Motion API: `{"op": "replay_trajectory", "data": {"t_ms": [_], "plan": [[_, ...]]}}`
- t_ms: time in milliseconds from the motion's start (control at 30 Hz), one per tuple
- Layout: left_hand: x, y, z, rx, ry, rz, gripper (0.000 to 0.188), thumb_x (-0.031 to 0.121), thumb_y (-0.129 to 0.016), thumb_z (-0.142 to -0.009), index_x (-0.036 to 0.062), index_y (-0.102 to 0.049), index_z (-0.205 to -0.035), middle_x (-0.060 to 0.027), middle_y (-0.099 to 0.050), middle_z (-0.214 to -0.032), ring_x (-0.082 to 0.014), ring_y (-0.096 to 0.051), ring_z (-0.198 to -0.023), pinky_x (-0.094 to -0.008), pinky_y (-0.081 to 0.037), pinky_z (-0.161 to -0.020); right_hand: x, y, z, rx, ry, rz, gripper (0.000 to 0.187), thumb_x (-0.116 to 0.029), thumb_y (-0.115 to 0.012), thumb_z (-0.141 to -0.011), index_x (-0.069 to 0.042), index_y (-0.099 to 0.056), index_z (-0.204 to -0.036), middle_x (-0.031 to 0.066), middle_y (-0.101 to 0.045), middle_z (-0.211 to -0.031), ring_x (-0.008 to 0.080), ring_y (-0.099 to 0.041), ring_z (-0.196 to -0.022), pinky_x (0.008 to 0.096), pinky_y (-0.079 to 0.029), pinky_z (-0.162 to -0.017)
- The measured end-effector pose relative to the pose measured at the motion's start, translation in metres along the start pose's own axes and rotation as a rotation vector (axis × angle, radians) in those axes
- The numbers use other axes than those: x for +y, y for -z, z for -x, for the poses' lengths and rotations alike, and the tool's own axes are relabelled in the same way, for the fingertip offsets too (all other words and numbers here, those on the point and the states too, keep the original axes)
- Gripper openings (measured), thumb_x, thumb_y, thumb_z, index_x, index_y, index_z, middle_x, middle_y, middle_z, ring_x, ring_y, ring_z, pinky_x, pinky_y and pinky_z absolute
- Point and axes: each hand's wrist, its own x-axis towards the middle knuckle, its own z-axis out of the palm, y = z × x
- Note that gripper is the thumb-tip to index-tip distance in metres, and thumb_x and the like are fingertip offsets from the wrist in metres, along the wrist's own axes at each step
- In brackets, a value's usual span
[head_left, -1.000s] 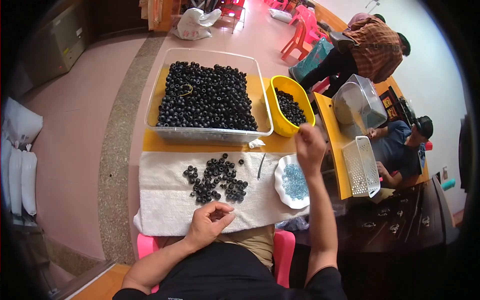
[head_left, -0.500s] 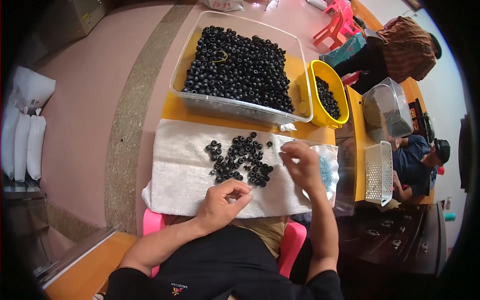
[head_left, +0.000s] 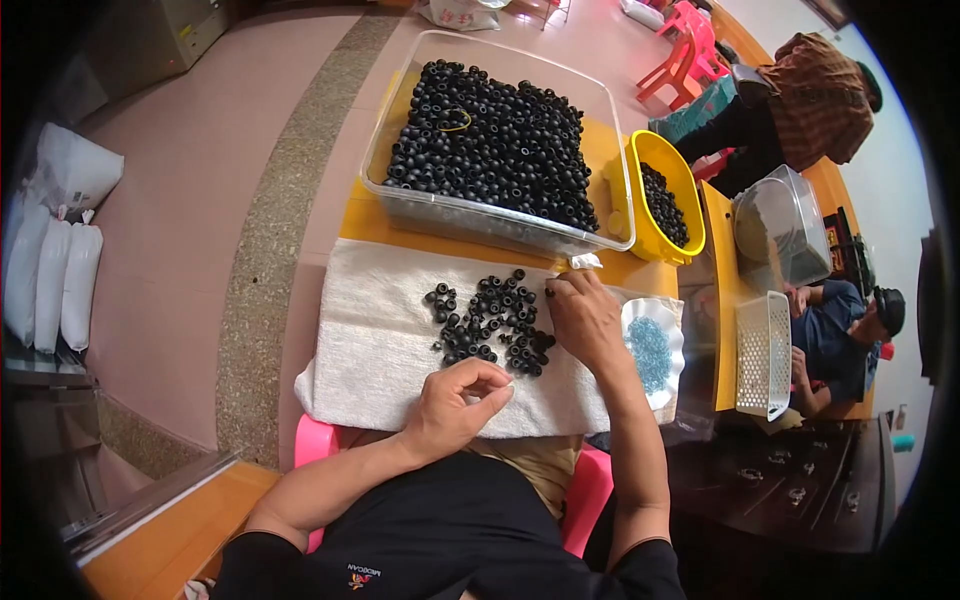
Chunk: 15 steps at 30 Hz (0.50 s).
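Observation:
My left hand [head_left: 458,402] rests at the near edge of a white towel [head_left: 375,370], thumb and forefinger pinched together. A tiny pale bit shows at its fingertips, too small to name. Farther right, my right hand [head_left: 588,318] is over the towel with fingers bent down and together. At its fingertips is a single black bead [head_left: 550,293], partly covered by the fingers. A loose pile of round black beads with holes [head_left: 490,322] lies between my hands. Beside my right wrist stands a white wavy-rimmed dish [head_left: 672,318] holding small light-blue pieces [head_left: 648,355].
Behind the towel stands a large clear bin [head_left: 480,215] full of black beads, with a yellow tub [head_left: 694,200] to its right. A white crumpled tissue [head_left: 585,261] lies near it. At right are a white perforated basket [head_left: 763,355], a clear box [head_left: 790,225] and two people.
My right hand has come down and left, from above the towel to the lone black bead. The left hand keeps its pinch. The whole view has shifted slightly.

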Motion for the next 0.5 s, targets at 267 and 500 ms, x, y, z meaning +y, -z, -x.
{"op": "replay_trajectory", "data": {"t_ms": [267,500], "plan": [[-0.002,0.0,-0.002,0.058,0.084,0.272,0.023,0.005,-0.068,-0.093,-0.0014,-0.062,-0.114,-0.0049,-0.066,-0.105,-0.0076,-0.062,-0.094,-0.0233,-0.051,-0.083,-0.061,0.041,0.029,0.099,0.088,-0.625,0.03,0.001,-0.079,-0.07,-0.005,-0.066,-0.097,0.0124,-0.068,-0.093,0.028,-0.068,-0.083,0.0349,-0.054,-0.071],[-0.002,0.004,-0.003,0.034,0.155,0.305,0.017,0.008,-0.071,-0.091,-0.0007,-0.067,-0.106,-0.0022,-0.069,-0.096,-0.0065,-0.063,-0.086,-0.0225,-0.052,-0.078,-0.083,0.027,0.049,0.148,0.111,-0.636,0.034,0.0,-0.079,-0.068,-0.006,-0.065,-0.098,0.0115,-0.066,-0.091,0.0283,-0.067,-0.079,0.0352,-0.054,-0.067]]}}
